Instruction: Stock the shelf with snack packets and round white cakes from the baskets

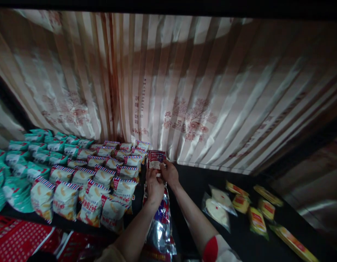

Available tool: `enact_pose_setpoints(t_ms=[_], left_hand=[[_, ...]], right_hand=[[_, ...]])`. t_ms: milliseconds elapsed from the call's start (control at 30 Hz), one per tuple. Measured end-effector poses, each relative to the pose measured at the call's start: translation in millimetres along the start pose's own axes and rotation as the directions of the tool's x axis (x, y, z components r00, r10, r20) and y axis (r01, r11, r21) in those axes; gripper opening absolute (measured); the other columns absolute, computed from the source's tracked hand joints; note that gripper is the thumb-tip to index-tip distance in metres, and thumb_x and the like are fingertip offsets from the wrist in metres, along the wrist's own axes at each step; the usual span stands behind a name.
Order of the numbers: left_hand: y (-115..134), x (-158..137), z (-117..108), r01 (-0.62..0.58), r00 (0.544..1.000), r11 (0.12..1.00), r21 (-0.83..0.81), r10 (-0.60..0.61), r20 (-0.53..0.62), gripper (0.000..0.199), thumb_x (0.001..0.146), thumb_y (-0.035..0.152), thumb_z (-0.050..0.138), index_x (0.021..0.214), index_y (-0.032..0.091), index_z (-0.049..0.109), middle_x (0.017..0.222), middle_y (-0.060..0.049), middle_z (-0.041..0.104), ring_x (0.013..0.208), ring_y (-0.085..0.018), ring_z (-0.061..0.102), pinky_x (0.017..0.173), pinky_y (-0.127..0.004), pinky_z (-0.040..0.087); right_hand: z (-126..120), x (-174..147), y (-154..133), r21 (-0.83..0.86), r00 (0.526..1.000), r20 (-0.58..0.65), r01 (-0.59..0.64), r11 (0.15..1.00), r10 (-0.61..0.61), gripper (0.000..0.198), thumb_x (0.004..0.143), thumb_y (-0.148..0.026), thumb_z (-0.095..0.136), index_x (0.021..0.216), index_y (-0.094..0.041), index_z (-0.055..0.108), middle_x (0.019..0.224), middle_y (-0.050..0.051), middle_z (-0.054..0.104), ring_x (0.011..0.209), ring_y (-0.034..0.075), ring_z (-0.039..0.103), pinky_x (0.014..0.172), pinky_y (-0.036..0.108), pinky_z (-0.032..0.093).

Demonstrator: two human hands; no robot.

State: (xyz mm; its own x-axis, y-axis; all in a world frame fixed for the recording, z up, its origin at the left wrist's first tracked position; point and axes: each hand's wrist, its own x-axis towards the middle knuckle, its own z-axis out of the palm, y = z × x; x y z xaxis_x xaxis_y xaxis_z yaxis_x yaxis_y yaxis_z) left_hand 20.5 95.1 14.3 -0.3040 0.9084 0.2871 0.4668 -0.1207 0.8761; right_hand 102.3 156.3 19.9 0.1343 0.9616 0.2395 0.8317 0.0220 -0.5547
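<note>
A dark red flat snack packet (156, 155) with a pale label lies near the curtain, at the far end of a row of shiny packets (159, 233). My right hand (170, 175) grips its right side, thumb over the front. My left hand (154, 186) is closed at its lower edge; the fingertips are partly hidden. The shiny silver, red and blue packets run below my wrists toward the front edge. Directly left stand white chip bags (104, 176) with striped tops, in several rows.
Teal snack bags (18, 193) fill the far left. Red plastic baskets (23, 240) sit at the lower left. On the black table (192, 185) to the right lie clear-wrapped round white items (217, 213) and yellow packets (258, 222). A printed pleated curtain (184, 83) hangs behind.
</note>
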Motion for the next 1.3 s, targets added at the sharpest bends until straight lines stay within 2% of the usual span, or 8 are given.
enact_pose_setpoints(t_ms=[167, 333, 600, 767, 867, 967, 1067, 1300], left_hand=[[-0.9, 10.4, 3.1, 0.004, 1.000, 1.000, -0.003, -0.004, 0.010, 0.035, 0.068, -0.003, 0.041, 0.086, 0.017, 0.064, 0.098, -0.008, 0.062, 0.105, -0.021, 0.055, 0.101, -0.040, 0.039], [-5.5, 18.2, 8.9, 0.007, 1.000, 1.000, 0.015, -0.007, -0.005, 0.035, 0.067, -0.003, 0.041, 0.085, 0.016, 0.064, 0.099, -0.009, 0.062, 0.109, -0.022, 0.052, 0.102, -0.041, 0.037], [-16.3, 24.1, 15.6, 0.009, 1.000, 0.997, 0.075, -0.009, -0.003, 0.039, 0.066, -0.004, 0.042, 0.096, 0.012, 0.062, 0.110, -0.013, 0.061, 0.118, -0.025, 0.047, 0.106, -0.042, 0.033], [-19.8, 28.6, 15.5, 0.000, 1.000, 0.996, 0.088, -0.002, 0.016, 0.039, 0.069, 0.000, 0.044, 0.101, 0.012, 0.061, 0.109, -0.013, 0.062, 0.116, -0.025, 0.050, 0.109, -0.043, 0.030], [-19.1, 30.6, 15.0, -0.005, 1.000, 0.996, 0.094, 0.003, 0.022, 0.040, 0.070, 0.001, 0.043, 0.104, 0.012, 0.061, 0.110, -0.013, 0.062, 0.118, -0.025, 0.049, 0.111, -0.044, 0.027], [-17.3, 30.1, 15.2, 0.001, 0.999, 0.996, 0.094, -0.004, 0.037, 0.043, 0.070, 0.002, 0.043, 0.108, 0.008, 0.061, 0.114, -0.016, 0.061, 0.121, -0.026, 0.047, 0.112, -0.043, 0.025], [-16.1, 27.2, 15.8, 0.029, 0.998, 0.996, 0.085, -0.034, 0.056, 0.049, 0.070, 0.002, 0.043, 0.117, 0.005, 0.057, 0.125, -0.019, 0.055, 0.130, -0.029, 0.038, 0.111, -0.044, 0.027], [-15.4, 20.5, 11.4, 0.056, 0.994, 0.996, 0.074, -0.062, 0.086, 0.053, 0.072, 0.000, 0.040, 0.123, 0.006, 0.052, 0.131, -0.018, 0.051, 0.136, -0.029, 0.028, 0.112, -0.046, 0.025]], right_hand=[[5.6, 3.1, -2.0, -0.063, 0.999, -0.021, 0.029, 0.998, -0.030, 0.033, 0.085, -0.028, 0.046, 0.110, -0.016, 0.063, 0.103, 0.012, 0.068, 0.098, 0.022, 0.062, 0.085, 0.029, 0.044], [10.9, 6.7, 0.9, -0.118, 0.997, -0.032, 0.071, 0.991, -0.075, 0.032, 0.085, -0.030, 0.045, 0.107, -0.018, 0.065, 0.103, 0.011, 0.068, 0.099, 0.023, 0.060, 0.090, 0.032, 0.040], [22.3, 10.5, 5.2, -0.113, 0.994, -0.008, 0.107, 0.988, -0.109, 0.027, 0.084, -0.027, 0.049, 0.103, -0.019, 0.067, 0.106, 0.010, 0.067, 0.113, 0.023, 0.052, 0.098, 0.035, 0.034], [29.5, 15.1, 10.3, -0.084, 0.972, -0.076, 0.217, 0.973, -0.223, 0.029, 0.084, -0.028, 0.048, 0.102, -0.018, 0.068, 0.112, 0.010, 0.066, 0.125, 0.024, 0.042, 0.103, 0.040, 0.029], [30.7, 20.9, 11.5, -0.067, 0.954, -0.094, 0.279, 0.958, -0.284, 0.029, 0.085, -0.029, 0.047, 0.100, -0.017, 0.069, 0.112, 0.010, 0.066, 0.122, 0.022, 0.045, 0.106, 0.039, 0.028], [29.1, 27.4, 9.0, -0.082, 0.952, -0.047, 0.299, 0.951, -0.304, 0.029, 0.085, -0.029, 0.047, 0.098, -0.017, 0.070, 0.109, 0.010, 0.068, 0.117, 0.020, 0.051, 0.107, 0.038, 0.028], [26.4, 32.8, 4.7, -0.122, 0.945, 0.053, 0.326, 0.937, -0.322, 0.029, 0.086, -0.031, 0.047, 0.097, -0.018, 0.069, 0.106, 0.009, 0.069, 0.112, 0.018, 0.055, 0.108, 0.036, 0.024], [20.1, 41.5, -4.6, -0.245, 0.938, 0.147, 0.343, 0.907, -0.316, 0.030, 0.085, -0.036, 0.049, 0.099, -0.018, 0.069, 0.107, 0.010, 0.069, 0.115, 0.019, 0.053, 0.109, 0.035, 0.019]])
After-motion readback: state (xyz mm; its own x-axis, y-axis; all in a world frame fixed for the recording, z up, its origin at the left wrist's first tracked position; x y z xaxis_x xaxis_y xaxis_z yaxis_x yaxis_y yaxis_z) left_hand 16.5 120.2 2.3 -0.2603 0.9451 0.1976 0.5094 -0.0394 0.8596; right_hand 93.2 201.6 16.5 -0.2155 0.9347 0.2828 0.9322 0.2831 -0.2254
